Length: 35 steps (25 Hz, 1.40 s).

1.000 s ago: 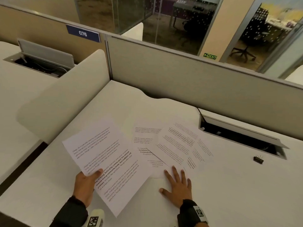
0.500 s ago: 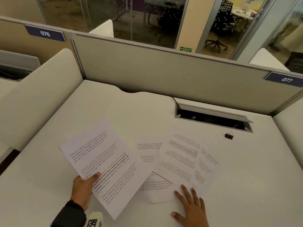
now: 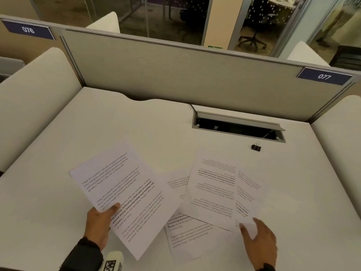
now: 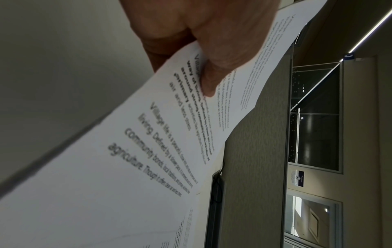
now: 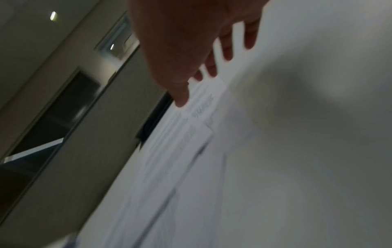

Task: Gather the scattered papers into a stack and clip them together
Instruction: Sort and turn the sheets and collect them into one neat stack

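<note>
My left hand (image 3: 106,214) grips a printed sheet (image 3: 125,194) by its near-left edge and holds it tilted above the white desk (image 3: 136,124). In the left wrist view the thumb lies on top of the held sheet (image 4: 148,151). Three more sheets lie fanned and overlapping on the desk: a top sheet (image 3: 213,192), one beneath it to the right (image 3: 249,184), and one nearer me (image 3: 187,231). My right hand (image 3: 257,239) is at their near-right corner. Its fingers (image 5: 227,50) look straight and spread over the blurred paper (image 5: 191,137). A black binder clip (image 3: 256,147) sits beyond the papers.
An open cable box (image 3: 238,128) is set into the desk at the back right, just behind the clip. A grey partition (image 3: 175,75) closes the far side, and padded white dividers (image 3: 29,106) stand on both sides.
My right hand has slid rightwards along the near edge, from flat on the desk to the fanned sheets' right corner. My left hand keeps hold of its sheet.
</note>
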### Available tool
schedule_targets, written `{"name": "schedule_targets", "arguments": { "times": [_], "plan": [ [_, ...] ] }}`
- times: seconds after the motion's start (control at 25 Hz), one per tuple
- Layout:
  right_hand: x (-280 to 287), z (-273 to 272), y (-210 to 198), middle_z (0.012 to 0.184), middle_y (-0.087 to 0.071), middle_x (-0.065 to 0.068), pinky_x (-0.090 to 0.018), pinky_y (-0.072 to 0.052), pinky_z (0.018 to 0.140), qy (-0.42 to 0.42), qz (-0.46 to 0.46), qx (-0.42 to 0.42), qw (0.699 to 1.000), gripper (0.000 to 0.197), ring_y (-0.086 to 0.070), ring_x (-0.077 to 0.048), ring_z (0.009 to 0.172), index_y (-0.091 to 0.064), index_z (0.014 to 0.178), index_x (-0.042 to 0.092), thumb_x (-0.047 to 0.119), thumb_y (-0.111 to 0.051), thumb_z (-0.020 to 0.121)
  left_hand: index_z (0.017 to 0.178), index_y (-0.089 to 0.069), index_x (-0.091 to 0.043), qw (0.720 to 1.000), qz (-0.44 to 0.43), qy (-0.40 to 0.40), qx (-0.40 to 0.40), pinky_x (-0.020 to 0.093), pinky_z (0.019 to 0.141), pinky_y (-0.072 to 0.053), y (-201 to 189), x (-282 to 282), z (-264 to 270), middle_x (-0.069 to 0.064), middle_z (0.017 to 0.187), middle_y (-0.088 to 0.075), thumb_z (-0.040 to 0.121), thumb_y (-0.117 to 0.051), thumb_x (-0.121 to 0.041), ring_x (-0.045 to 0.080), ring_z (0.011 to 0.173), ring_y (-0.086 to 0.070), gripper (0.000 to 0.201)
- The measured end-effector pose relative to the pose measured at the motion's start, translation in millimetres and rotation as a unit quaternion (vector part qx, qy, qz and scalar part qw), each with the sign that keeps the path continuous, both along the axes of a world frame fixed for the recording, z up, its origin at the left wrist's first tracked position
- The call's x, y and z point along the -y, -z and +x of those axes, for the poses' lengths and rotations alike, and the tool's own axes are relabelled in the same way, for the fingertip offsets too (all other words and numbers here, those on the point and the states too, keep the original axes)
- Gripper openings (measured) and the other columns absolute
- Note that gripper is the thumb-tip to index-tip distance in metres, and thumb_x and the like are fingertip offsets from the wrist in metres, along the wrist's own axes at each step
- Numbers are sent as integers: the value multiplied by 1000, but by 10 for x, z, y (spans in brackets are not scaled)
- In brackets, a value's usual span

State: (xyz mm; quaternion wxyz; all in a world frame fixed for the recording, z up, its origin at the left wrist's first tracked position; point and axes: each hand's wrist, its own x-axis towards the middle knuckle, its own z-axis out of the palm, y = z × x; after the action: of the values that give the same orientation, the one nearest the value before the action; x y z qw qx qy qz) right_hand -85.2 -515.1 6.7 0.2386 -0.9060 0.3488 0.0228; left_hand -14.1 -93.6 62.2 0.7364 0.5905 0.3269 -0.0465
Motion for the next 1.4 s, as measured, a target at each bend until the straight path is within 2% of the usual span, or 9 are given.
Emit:
{"name": "schedule_targets", "arguments": {
  "times": [0.12, 0.28, 0.56, 0.68, 0.8, 0.92, 1.08, 1.2, 1.4],
  "plan": [
    [130, 270, -31, 151, -32, -17, -58, -33, 107, 98, 42, -93, 990, 99, -28, -40, 137, -24, 147, 11, 70, -57, 74, 127, -55, -14, 1000, -7, -4, 8, 51, 97, -45, -18, 171, -87, 2, 102, -66, 86, -59, 5, 34, 109, -59, 45],
    [33, 637, -12, 150, -23, -24, -56, -32, 107, 66, 9, -134, 989, 123, -26, -42, 137, -5, 150, 9, 84, -51, 64, 122, -57, -21, 1000, -3, -7, 19, 52, 97, -44, -34, 354, -168, -1, 103, -67, 87, -58, 4, 31, 106, -60, 43],
    [27, 986, -23, 149, -28, -22, -50, -38, 105, -14, -31, -162, 986, 134, -33, -40, 133, -3, 149, 2, 79, -65, 58, 128, -53, -14, 999, 0, -40, 36, 48, 95, -46, -100, 543, -252, -1, 99, -65, 87, -57, 7, 31, 102, -60, 46],
    [90, 1040, 2, 145, -40, -20, -49, -39, 105, -18, 14, -139, 990, 126, -43, -40, 128, -6, 149, 4, 66, -72, 63, 127, -54, -14, 998, -1, -52, 35, 48, 95, -45, -80, 577, -266, 0, 100, -65, 87, -57, 7, 32, 104, -59, 46],
    [140, 1073, -20, 135, -53, -19, -46, -45, 97, 21, 143, -41, 989, 101, -54, -40, 117, -13, 148, 10, 30, -78, 73, 127, -54, -15, 997, -7, -64, 32, 52, 97, -44, -61, 607, -259, 7, 107, -64, 87, -57, 7, 34, 108, -58, 45],
    [248, 1125, -16, 118, -64, -23, -45, -51, 90, 77, 264, 0, 961, 60, -61, -37, 95, -49, 128, 5, 6, -72, 73, 125, -54, -18, 997, -7, -64, 35, 55, 97, -44, -84, 657, -228, 12, 115, -62, 88, -56, 6, 35, 108, -57, 44],
    [396, 1138, -54, 91, -70, -20, -51, -56, 83, 100, 374, 60, 920, 45, -66, -38, 84, -67, 97, 3, 11, -71, 53, 126, -54, -14, 997, -9, -57, 43, 52, 93, -46, -117, 743, -137, 11, 110, -64, 88, -56, 7, 35, 106, -58, 44],
    [505, 1141, -216, 87, -69, -17, -42, -56, 76, 77, 374, 88, 920, 29, -66, -36, 82, -67, 95, 2, 4, -71, 66, 126, -54, -12, 998, 3, -54, 43, 47, 87, -49, -145, 788, -91, 4, 98, -65, 87, -56, 7, 35, 100, -60, 43],
    [772, 1108, -501, 104, -69, -22, -49, -52, 93, 96, 289, 192, 933, 29, -64, -38, 96, -65, 108, -1, 17, -70, 85, 127, -53, -9, 998, 6, -51, 41, 49, 89, -48, -134, 784, -98, 4, 99, -65, 87, -56, 8, 34, 97, -61, 44]
  ]
}}
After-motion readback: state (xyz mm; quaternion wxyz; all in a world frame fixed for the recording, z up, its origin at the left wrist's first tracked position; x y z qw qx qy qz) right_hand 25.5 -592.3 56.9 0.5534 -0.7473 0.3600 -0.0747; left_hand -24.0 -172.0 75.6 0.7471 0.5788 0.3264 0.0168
